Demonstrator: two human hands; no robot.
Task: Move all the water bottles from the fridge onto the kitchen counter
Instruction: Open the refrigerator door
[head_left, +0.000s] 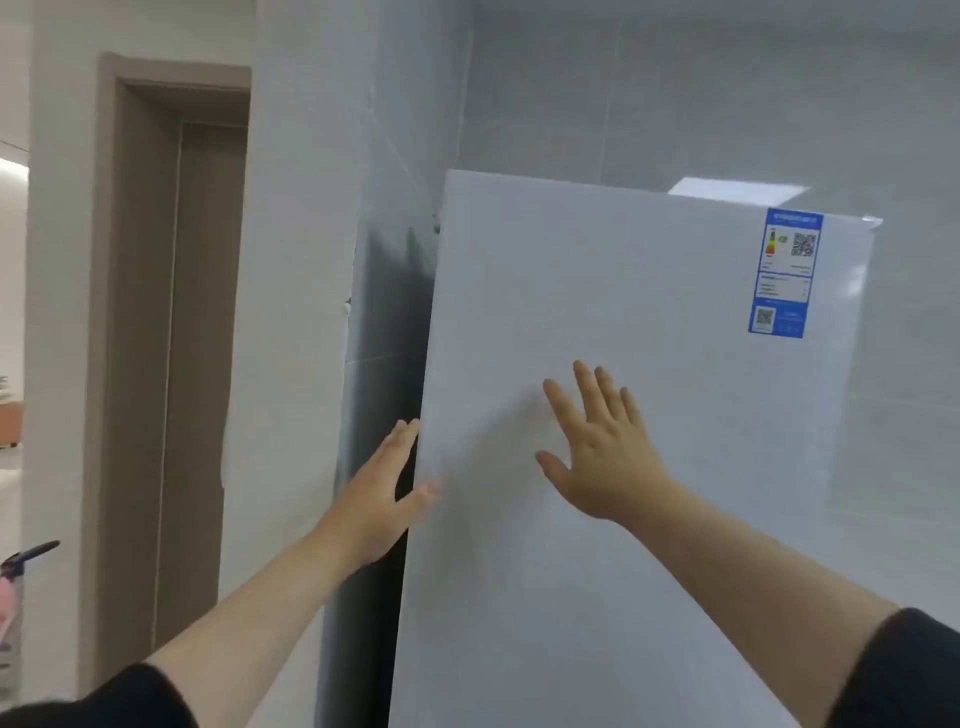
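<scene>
A tall white fridge (649, 364) fills the right half of the view, its door shut or nearly shut. A blue energy label (784, 273) is stuck near its top right corner. My left hand (384, 493) is at the door's left edge, fingers reaching behind the edge and thumb on the front face. My right hand (597, 447) lies flat on the door front with its fingers spread, holding nothing. No water bottle and no counter are in view; the fridge's inside is hidden.
A grey tiled wall (675, 93) stands behind the fridge. To the left is a white wall and a brown door frame (156, 338). A dark narrow gap (384, 322) runs between the fridge and the wall. A pink object with a dark handle (21, 577) shows at the far left edge.
</scene>
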